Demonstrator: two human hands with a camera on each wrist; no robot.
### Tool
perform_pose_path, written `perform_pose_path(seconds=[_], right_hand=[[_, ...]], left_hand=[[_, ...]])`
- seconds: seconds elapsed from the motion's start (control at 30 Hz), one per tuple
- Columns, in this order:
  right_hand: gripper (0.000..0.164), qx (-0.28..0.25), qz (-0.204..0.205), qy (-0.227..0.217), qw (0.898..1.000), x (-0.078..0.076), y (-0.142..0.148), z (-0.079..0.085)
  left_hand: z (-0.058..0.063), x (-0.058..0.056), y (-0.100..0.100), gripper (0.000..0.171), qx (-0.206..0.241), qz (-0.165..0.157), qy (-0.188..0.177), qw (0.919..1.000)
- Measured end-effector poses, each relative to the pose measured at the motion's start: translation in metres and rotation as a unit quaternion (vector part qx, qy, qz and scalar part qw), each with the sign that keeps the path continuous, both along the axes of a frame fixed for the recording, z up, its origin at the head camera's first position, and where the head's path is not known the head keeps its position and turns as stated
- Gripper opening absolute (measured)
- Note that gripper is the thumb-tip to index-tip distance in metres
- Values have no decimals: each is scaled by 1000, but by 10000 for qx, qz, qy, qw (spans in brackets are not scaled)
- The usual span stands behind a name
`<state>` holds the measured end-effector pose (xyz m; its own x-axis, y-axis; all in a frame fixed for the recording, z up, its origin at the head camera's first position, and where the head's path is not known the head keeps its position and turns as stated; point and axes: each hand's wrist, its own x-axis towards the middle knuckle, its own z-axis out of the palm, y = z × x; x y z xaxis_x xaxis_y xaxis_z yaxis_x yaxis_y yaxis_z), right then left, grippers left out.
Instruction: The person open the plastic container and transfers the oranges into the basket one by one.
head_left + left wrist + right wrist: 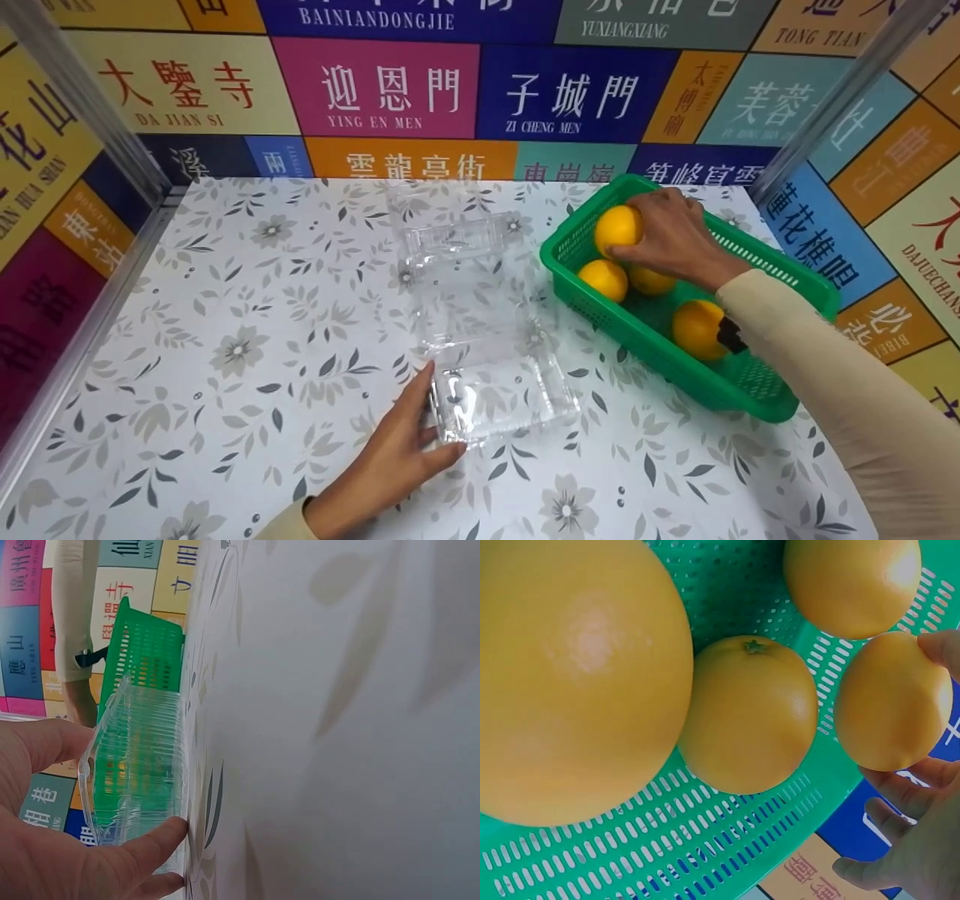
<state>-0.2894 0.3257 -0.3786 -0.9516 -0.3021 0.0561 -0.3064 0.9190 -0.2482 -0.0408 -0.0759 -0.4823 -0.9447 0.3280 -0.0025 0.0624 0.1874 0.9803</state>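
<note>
A clear plastic clamshell container (499, 390) lies unfolded on the table, its lid part (457, 240) toward the back. My left hand (390, 457) holds its near left corner, the thumb at the front and the fingers along the left side. In the left wrist view, the thumb meets the container's rim (94, 757) and the fingertips are low, by the tabletop. At the far end of the green basket (637, 352), my right hand (675, 236) grips an orange (617, 231). Other oranges sit in the basket, one orange (602, 280) just below the held one and another orange (697, 330) nearer me.
The table (240, 420) has a white cloth with grey leaves and flowers. Behind it stands a wall of coloured sign panels (375, 90). Clear posts (847, 97) rise at the back corners. The basket stands at the right, beside the container.
</note>
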Motion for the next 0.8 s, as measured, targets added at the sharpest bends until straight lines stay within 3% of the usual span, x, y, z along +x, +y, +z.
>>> perform_pose_path(seconds=[0.8], right_hand=[[86, 289, -118, -466, 9984, -21, 12, -22]], left_hand=[[0, -1, -1, 115, 198, -42, -277, 9994]])
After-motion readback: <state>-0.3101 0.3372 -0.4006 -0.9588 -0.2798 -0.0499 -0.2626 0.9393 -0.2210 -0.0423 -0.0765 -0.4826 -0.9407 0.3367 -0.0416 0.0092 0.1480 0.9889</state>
